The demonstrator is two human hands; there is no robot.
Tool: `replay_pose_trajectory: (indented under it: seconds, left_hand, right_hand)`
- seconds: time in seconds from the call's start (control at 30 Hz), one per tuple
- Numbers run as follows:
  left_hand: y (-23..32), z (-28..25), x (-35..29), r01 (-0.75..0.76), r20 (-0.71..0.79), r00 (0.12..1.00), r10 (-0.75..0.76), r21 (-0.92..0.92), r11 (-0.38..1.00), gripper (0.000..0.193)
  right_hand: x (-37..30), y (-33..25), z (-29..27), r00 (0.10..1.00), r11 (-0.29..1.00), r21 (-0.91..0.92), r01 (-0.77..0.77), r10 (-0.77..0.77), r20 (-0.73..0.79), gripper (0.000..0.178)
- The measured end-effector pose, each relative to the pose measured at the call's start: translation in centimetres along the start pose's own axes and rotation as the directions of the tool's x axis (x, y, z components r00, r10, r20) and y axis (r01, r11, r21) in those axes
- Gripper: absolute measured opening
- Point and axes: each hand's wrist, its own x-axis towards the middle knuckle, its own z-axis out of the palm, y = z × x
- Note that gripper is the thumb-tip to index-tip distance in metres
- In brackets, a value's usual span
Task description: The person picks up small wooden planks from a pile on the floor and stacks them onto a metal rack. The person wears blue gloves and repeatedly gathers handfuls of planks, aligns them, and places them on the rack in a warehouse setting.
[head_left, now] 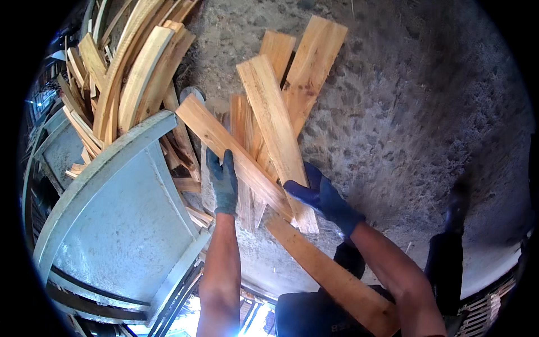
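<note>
My right hand (325, 196), in a dark blue and grey work glove, grips the near end of a pale wooden plank (274, 118); its thumb lies across the top face and the fingers are partly hidden. My left hand (222, 180), gloved too, has its fingers apart beside the lower edge of another plank (233, 154), which slants down to the right and passes under the first. Whether the fingertips touch it, I cannot tell. A longer board (331, 275) reaches from these planks back to my body.
To the left stands a light grey metal bin (118, 224) with many wood offcuts (149, 73) sticking up from it. More boards (317, 56) lie on the rough, dusty floor (404, 112) ahead. My dark-clad leg (446, 264) shows at the right.
</note>
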Motion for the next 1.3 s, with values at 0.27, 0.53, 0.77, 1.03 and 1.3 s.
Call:
replay_pose_trajectory:
  seconds: [0.27,0.53,0.77,1.03,1.3]
  left_hand:
    - [-1.5,1.0,-1.5,0.208,0.094,0.975,-0.204,-0.045,0.977,0.047]
    - [-3.7,-0.8,0.2,0.244,0.254,0.931,-0.261,0.096,0.965,0.056]
    - [-3.2,0.0,0.5,0.208,0.208,0.947,-0.245,0.186,0.960,0.067]
    - [-1.9,2.0,-2.2,0.405,0.362,0.826,-0.431,0.151,0.902,0.065]
    - [0.7,5.4,-7.6,0.466,0.424,0.847,-0.320,-0.305,0.831,0.069]
  right_hand:
    - [-5.0,-0.1,-3.0,0.923,0.929,-0.189,-0.320,0.350,0.160,0.053]
    - [-12.8,2.1,-8.0,0.270,0.080,0.491,-0.867,0.904,0.331,0.053]
    - [-6.4,-4.4,-10.3,0.701,0.648,0.292,-0.704,0.567,0.432,0.057]
    - [-2.8,-1.5,-4.8,0.997,0.908,-0.417,0.048,-0.067,-0.032,0.050]
    - [-4.0,-2.9,-3.7,0.986,0.989,0.050,-0.136,0.140,-0.092,0.069]
